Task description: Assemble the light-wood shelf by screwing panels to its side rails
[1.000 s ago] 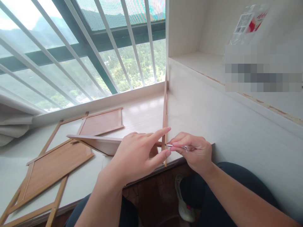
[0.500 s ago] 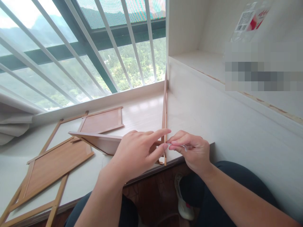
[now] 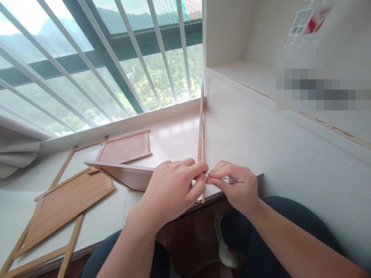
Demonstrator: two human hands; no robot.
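Observation:
In my right hand (image 3: 236, 185), a thin metal hex key (image 3: 217, 178) is pinched between thumb and fingers, pointing left. Its tip meets the fingertips of my left hand (image 3: 174, 185), which are closed around the edge of an upright wooden frame (image 3: 200, 139). What lies right under those fingertips is hidden. The frame stands against the white side wall. A brown wooden panel (image 3: 127, 175) reaches left from behind my left hand, standing on edge and tilted; its near end is covered by the hand.
More framed wooden panels (image 3: 69, 204) (image 3: 126, 148) lie flat on the white window ledge (image 3: 171, 135) to the left. Metal bars (image 3: 139, 50) cross the window. A clear bottle (image 3: 308, 25) stands on the right-hand shelf (image 3: 240, 71). My legs and a shoe (image 3: 227, 251) are below the ledge.
My left index finger, stretched out before, has curled in toward the thumb at the frame's edge. The hex key has turned, and its bent end no longer shows clearly.

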